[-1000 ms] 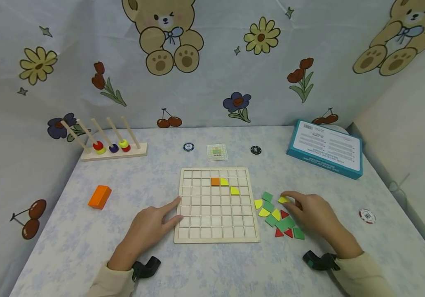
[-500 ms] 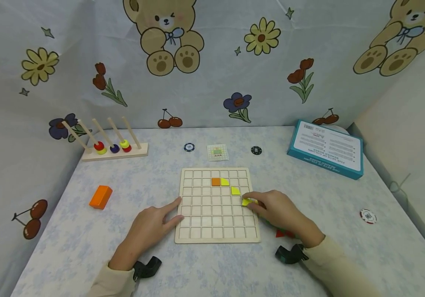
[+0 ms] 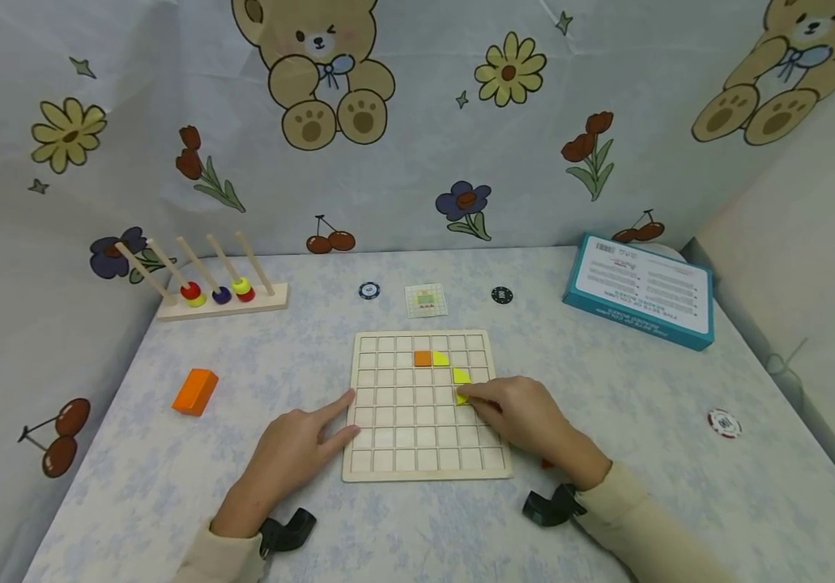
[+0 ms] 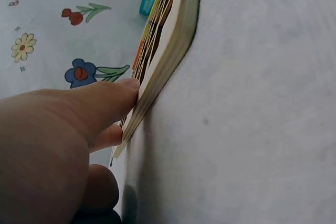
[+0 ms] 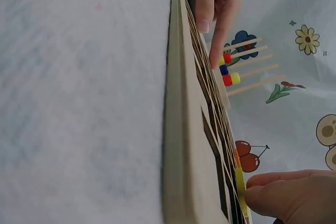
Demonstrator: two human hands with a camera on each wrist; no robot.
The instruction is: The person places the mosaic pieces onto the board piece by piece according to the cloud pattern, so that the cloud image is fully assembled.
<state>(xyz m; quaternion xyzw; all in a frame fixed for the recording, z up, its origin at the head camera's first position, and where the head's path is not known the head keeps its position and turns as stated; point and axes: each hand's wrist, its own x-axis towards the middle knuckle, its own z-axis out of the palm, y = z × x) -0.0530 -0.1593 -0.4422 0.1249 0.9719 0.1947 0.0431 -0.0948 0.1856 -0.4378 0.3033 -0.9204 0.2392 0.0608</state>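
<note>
A wooden grid board (image 3: pixel 426 463) lies on the table between both hands. My left hand (image 3: pixel 282 457) rests its extended thumb and index finger against the board's left edge. Above the right part of the grid, my right hand (image 3: pixel 534 417) pinches a yellow tile (image 3: pixel 462 399), partly hidden by the fingertips. Just behind it, a yellow tile with one rounded corner (image 3: pixel 462 376) sits in a cell. Further back are an orange square tile (image 3: pixel 422 358) and, beside it, another yellow tile (image 3: pixel 440 359). The right hand and forearm hide most loose tiles; a bit of red tile (image 3: pixel 546 464) shows.
At the back left stands a peg rack (image 3: pixel 223 306) with coloured beads; an orange block (image 3: pixel 195 392) lies nearer. Behind the board are a blue chip (image 3: pixel 369 291), a patterned card (image 3: pixel 426 300) and a black chip (image 3: pixel 501 295). Rightward lie a teal box (image 3: pixel 639 290) and a red-white chip (image 3: pixel 724 423).
My right hand has carried the yellow tile leftward from the loose pile, over the board's right edge, to a cell in front of another yellow tile. The left hand stays at the board's edge.
</note>
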